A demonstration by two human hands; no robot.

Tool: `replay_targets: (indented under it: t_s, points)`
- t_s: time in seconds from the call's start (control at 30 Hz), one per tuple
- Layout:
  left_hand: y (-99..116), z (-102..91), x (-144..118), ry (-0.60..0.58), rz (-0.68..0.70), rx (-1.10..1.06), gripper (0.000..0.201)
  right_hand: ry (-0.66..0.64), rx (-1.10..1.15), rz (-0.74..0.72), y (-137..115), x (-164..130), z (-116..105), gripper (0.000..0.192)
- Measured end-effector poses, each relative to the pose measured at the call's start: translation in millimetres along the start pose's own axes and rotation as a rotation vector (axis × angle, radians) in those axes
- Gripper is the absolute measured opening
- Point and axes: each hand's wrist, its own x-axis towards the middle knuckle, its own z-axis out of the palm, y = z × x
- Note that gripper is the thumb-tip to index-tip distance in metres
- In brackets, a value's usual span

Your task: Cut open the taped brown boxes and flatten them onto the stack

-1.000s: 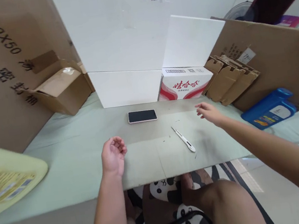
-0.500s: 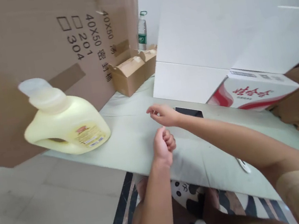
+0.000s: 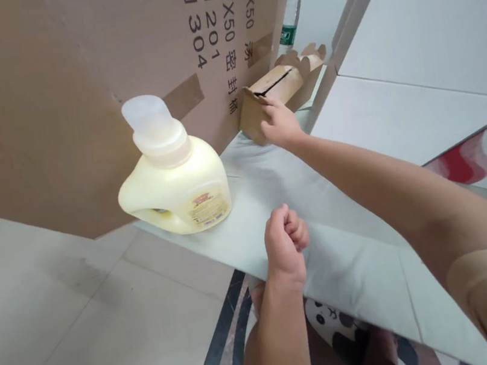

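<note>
I see the right hand [image 3: 279, 123] stretched far forward on a nearly straight arm, its fingers laid over the near end of the small cardboard box [image 3: 278, 89], gripping its edge. That box sits just behind and to the right of the yellow detergent bottle [image 3: 177, 183], against the big cardboard sheet [image 3: 52, 95]. The left hand [image 3: 285, 243] rests right of the bottle in a loose, empty fist on the pale board [image 3: 354, 251].

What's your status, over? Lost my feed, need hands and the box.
Right hand touching small brown cardboard box, grip unclear. Left hand fisted, empty, on pale green table. Pale yellow plastic jug stands left, apart from the box.
</note>
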Motion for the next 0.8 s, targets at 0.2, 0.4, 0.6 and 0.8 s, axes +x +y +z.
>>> replay_targets:
  t_s: [0.2,0.4,0.6,0.8]
  points:
    - [-8.9,2.0,-6.0,0.329,0.457,0.124,0.037,0.2,0.137,0.103,-12.9,-146.0,-93.7,0.026]
    - [-15.0,3.8,2.3,0.398,0.768,0.431,0.012,0.098,0.063,-0.099,-46.4,-348.8,-208.3,0.031]
    - [-33.8,36.9,-5.4,-0.137,0.953,0.979,0.033,0.169,0.014,-0.089,-57.5,-418.5,-238.8,0.025]
    - [-55.8,63.1,0.5,-0.226,0.879,1.393,0.044,0.234,0.133,-0.157,-48.9,-414.4,-221.1,0.017]
